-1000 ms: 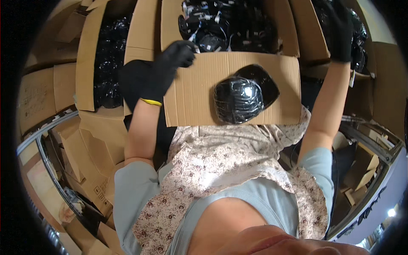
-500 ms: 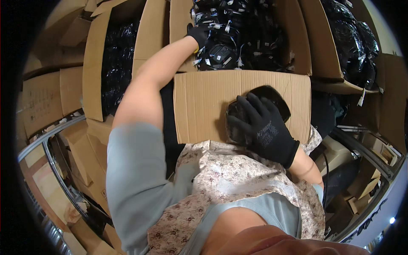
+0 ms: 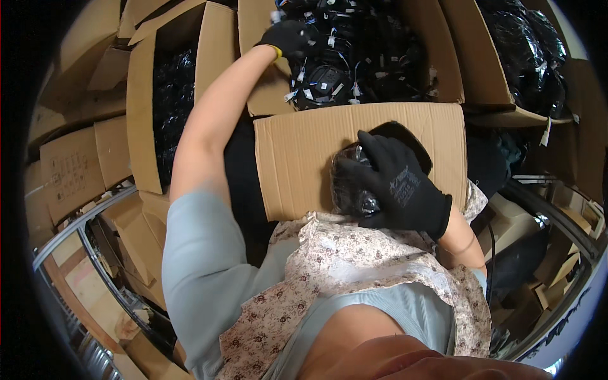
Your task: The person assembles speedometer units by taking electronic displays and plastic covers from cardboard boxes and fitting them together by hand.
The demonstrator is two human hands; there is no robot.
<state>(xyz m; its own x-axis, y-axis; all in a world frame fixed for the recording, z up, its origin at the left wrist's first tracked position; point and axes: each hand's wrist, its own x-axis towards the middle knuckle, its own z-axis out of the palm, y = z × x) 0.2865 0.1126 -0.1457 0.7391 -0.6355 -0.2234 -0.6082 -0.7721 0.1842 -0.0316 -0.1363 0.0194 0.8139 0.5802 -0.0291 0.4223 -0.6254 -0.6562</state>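
My left hand [image 3: 291,39], in a black glove, is at the left side of an open carton. Its fingers are curled and slightly blurred. Small white bits show beside it, but what it holds I cannot make out. Inside the carton lie several black plastic parts [image 3: 326,81] with thin wires and white connectors. My right hand [image 3: 399,183], also gloved in black, grips a black film-wrapped part [image 3: 354,196] on a flat cardboard piece [image 3: 294,149] before me. A smooth, dark, rounded piece [image 3: 415,144] sticks out beyond that hand; whether it belongs to the wrapped part I cannot tell.
Another open carton [image 3: 206,57] at the left holds black wrapped goods. More shiny black wrapped items [image 3: 525,57] fill a box at the right. Metal rails [image 3: 88,209] run along the lower left, with similar rails at the lower right.
My left hand has drawn slightly left and up, off the parts toward the carton's side. My right hand has shifted a little right, uncovering more of the wrapped part.
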